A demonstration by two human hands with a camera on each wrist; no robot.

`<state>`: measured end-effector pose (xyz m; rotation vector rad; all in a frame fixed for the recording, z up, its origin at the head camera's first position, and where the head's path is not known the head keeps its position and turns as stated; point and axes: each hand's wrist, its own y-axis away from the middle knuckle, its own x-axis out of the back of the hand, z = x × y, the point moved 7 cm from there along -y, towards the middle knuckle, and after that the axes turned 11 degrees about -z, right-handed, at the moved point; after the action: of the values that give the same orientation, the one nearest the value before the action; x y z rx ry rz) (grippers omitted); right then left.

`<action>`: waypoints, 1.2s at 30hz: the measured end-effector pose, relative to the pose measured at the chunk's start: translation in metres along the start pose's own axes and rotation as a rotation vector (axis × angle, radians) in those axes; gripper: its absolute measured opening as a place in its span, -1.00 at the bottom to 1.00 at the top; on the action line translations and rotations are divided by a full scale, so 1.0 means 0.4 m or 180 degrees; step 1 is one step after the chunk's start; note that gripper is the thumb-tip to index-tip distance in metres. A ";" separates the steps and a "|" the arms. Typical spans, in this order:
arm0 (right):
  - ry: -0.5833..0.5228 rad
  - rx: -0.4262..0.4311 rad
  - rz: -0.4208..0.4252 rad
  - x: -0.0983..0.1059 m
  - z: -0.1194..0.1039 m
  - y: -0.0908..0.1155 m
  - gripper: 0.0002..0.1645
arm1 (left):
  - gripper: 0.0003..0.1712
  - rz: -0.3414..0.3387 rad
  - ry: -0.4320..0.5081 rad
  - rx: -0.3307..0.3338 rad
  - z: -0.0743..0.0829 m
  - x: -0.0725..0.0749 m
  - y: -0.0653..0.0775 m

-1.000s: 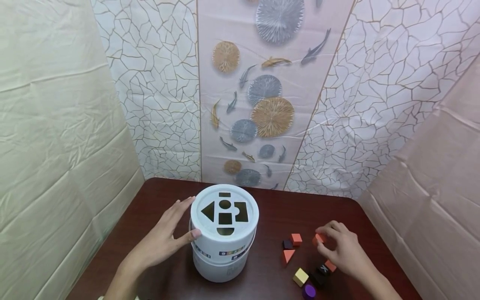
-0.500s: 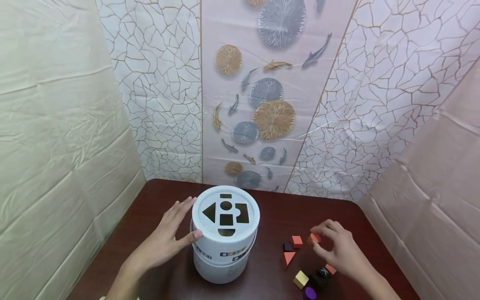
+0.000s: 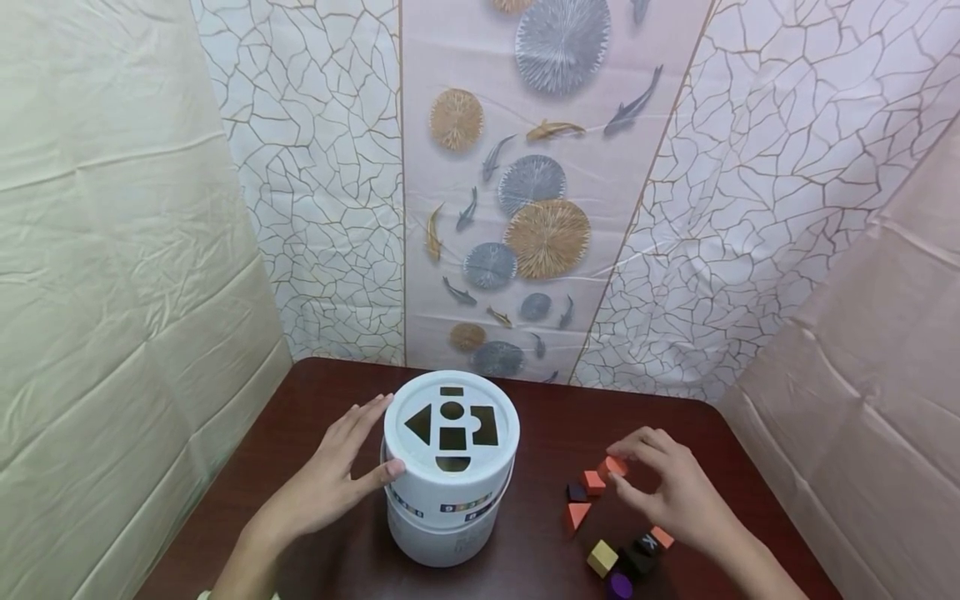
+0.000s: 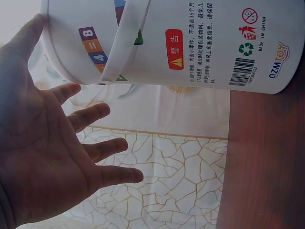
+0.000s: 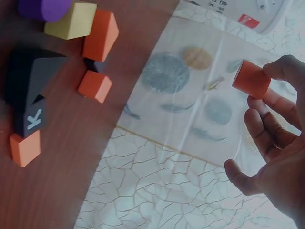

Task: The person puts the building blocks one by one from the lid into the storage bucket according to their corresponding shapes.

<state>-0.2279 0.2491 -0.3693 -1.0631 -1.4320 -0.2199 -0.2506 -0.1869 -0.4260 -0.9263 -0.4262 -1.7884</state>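
Observation:
A white bucket [image 3: 442,533] stands on the table, its lid [image 3: 491,387] cut with several shaped holes. My left hand [image 3: 322,487] lies along the bucket's left side, fingers straight, thumb and fingertips at the lid's rim. In the left wrist view the fingers are spread beside the printed wall. My right hand [image 3: 671,487] pinches an orange cylinder block [image 5: 252,79] between thumb and fingers, raised over the table to the right of the bucket. Just left of it lie an orange cube [image 3: 593,482], a dark block [image 3: 576,492] and an orange triangular block [image 3: 577,516].
Nearer the front lie a yellow block [image 3: 602,558], a purple cylinder [image 3: 619,586], a black block marked K [image 5: 33,119], a larger black block [image 5: 24,78] and another orange block [image 5: 25,149]. Patterned cloth [image 3: 345,208] hangs behind the dark red table [image 3: 337,379].
My right hand has moved left with the orange cylinder block, towards the bucket, and a little up. The left hand keeps its place at the bucket. The head view has shifted slightly.

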 end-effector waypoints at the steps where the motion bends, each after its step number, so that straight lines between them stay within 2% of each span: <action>1: 0.0008 0.0043 0.0012 0.003 -0.005 -0.005 -0.50 | 0.06 0.0001 -0.0001 -0.0001 0.000 0.000 0.000; 7: 0.0025 0.0194 0.0072 0.015 -0.032 -0.027 -0.48 | 0.06 -0.0018 0.0016 0.0009 -0.002 -0.002 0.000; 18: 0.0046 0.0168 -0.0037 0.019 -0.065 -0.063 -0.53 | 0.05 -0.0014 0.0055 0.0009 -0.002 -0.003 0.002; 30: 0.0024 0.0322 -0.0047 0.033 -0.117 -0.113 -0.51 | 0.04 -0.0002 0.0066 -0.0029 0.002 -0.003 0.002; 36: -0.0019 0.0541 0.0048 0.038 -0.144 -0.136 -0.46 | 0.04 0.0008 0.0063 -0.0026 0.002 -0.002 0.003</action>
<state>-0.2229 0.1857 -0.3195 -0.9360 -1.4212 -0.0823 -0.2491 -0.1865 -0.4263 -0.9139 -0.4051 -1.7967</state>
